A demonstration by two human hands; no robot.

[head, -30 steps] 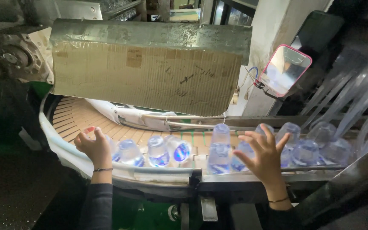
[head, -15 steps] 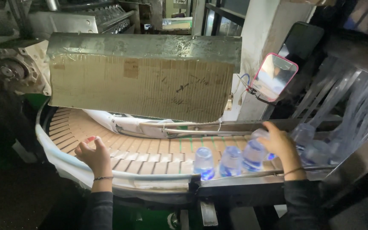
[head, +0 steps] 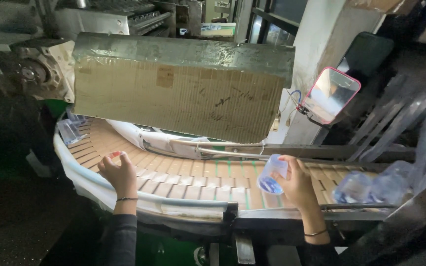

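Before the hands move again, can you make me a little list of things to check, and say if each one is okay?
1. Right hand has a grip on the clear bottle: ok, the fingers wrap it and it is tilted.
2. Left hand is free: ok, it rests on the conveyor belt by the white rail, holding nothing.
3. Belt between the hands is free of bottles: ok.
4. Other bottles sit at the right end of the belt: ok, apart from the hand.
5. One more bottle at the far left bend: ok, out of the way.
6. Belt running or stopped: cannot tell.
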